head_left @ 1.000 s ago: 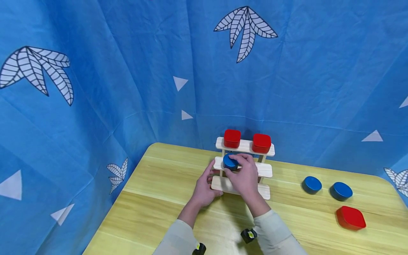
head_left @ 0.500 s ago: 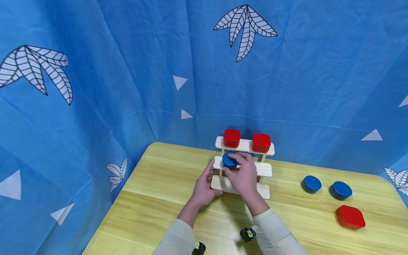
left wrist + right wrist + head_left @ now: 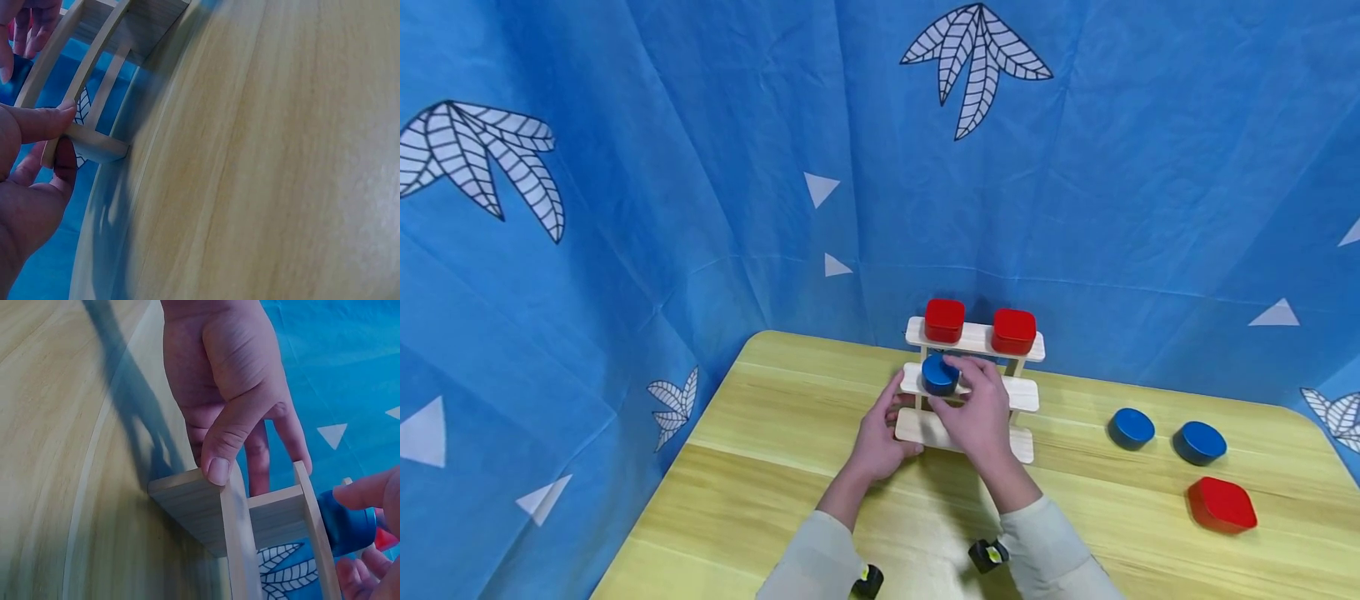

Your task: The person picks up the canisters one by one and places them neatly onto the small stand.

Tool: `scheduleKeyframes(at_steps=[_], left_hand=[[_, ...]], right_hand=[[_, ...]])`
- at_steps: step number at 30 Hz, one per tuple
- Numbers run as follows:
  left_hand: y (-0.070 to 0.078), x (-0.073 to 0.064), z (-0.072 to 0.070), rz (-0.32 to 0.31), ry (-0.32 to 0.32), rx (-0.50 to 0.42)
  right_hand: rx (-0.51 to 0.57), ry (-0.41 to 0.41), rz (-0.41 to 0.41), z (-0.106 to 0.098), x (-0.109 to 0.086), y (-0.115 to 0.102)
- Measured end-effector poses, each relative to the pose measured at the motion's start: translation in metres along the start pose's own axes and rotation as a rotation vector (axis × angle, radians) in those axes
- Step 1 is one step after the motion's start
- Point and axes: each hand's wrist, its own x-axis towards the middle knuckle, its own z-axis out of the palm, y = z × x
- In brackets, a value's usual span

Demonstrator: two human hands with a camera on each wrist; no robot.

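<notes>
A small three-tier wooden display shelf (image 3: 1022,394) stands near the back of the table. My left hand (image 3: 880,442) grips its left side; in the left wrist view the thumb and fingers pinch the wood. A blue round tin (image 3: 939,375) rests on the middle tier's left end. My right hand (image 3: 981,412) is just right of it, thumb below and fingers above the tin's edge, with a small gap at the palm side. In the right wrist view the blue tin (image 3: 347,525) stands close to the thumb; whether skin touches it is hard to tell.
Two red square tins, one left (image 3: 944,321) and one right (image 3: 1014,332), sit on the top tier. Further right on the table (image 3: 760,467) are two more blue tins (image 3: 1131,428) and a red tin (image 3: 1222,505). A blue curtain (image 3: 1075,167) hangs behind.
The right hand's fingers have loosened from the blue tin and shifted slightly right. The tin stays on the middle tier, and the left hand keeps its place on the shelf.
</notes>
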Motion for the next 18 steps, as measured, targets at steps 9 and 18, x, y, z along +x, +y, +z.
scheduleKeyframes(at_steps=[9,18], left_hand=[[0.002,0.001,0.0,0.007,-0.003,-0.016],[0.002,-0.001,0.0,0.013,0.004,-0.011]], right_hand=[[0.014,-0.001,0.042,-0.009,-0.004,0.001],[0.036,0.014,0.08,-0.017,-0.009,0.006]])
